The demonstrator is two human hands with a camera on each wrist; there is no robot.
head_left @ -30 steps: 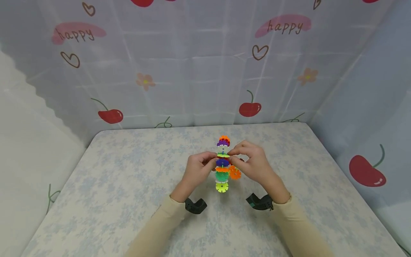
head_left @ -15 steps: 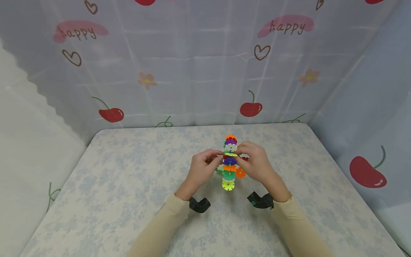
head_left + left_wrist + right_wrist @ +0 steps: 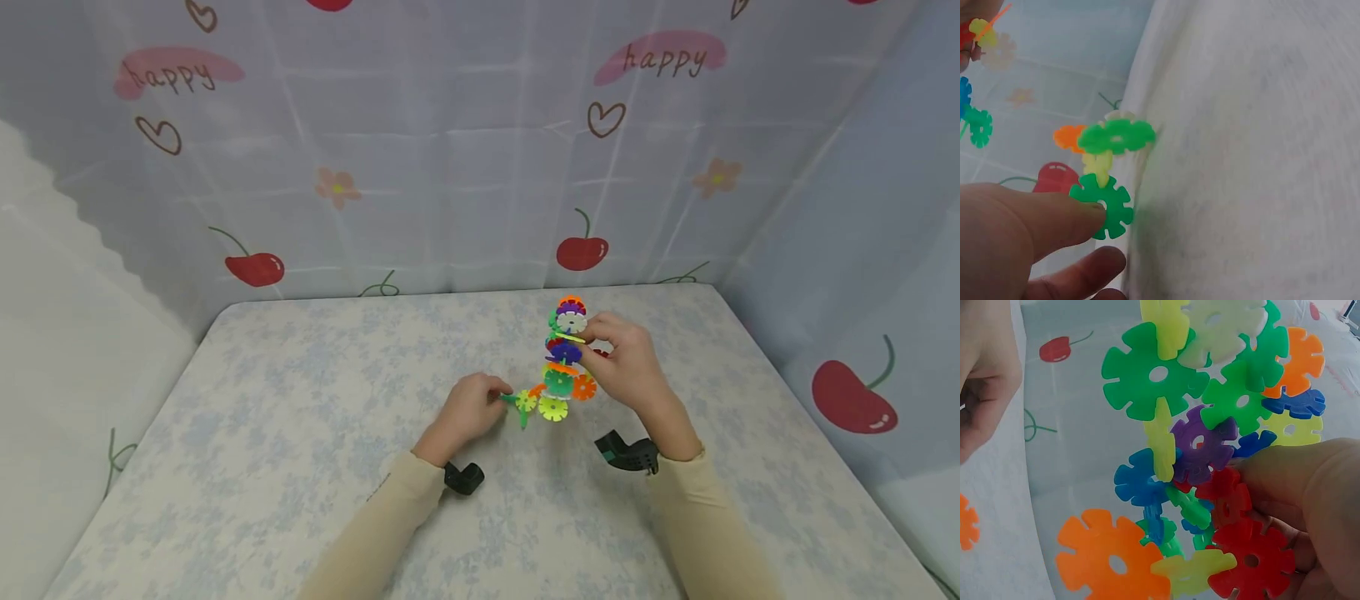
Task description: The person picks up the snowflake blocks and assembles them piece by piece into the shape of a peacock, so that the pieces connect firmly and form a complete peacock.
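Observation:
My right hand (image 3: 626, 358) grips a tall built model of interlocking snowflake discs (image 3: 558, 383), in purple, white, red, blue, orange and green. In the right wrist view, its thumb and fingers hold the model near a red disc (image 3: 1252, 559). Low on the left, my left hand (image 3: 472, 410) pinches a green disc (image 3: 1110, 212) between thumb and fingers. That disc joins a small branch with a yellow disc (image 3: 527, 401) and an orange disc (image 3: 537, 390), which runs up to the model's lower side. Part of the model is hidden behind the right fingers.
The table (image 3: 300, 400) has a pale blue floral cover. Behind it hangs a curtain (image 3: 450, 167) printed with cherries and hearts. Dark wrist camera mounts (image 3: 628, 454) stick out below both hands.
My right hand has moved the model up and to the right. My left hand has left the model's middle and come down to the small green-and-yellow branch, now in plain view.

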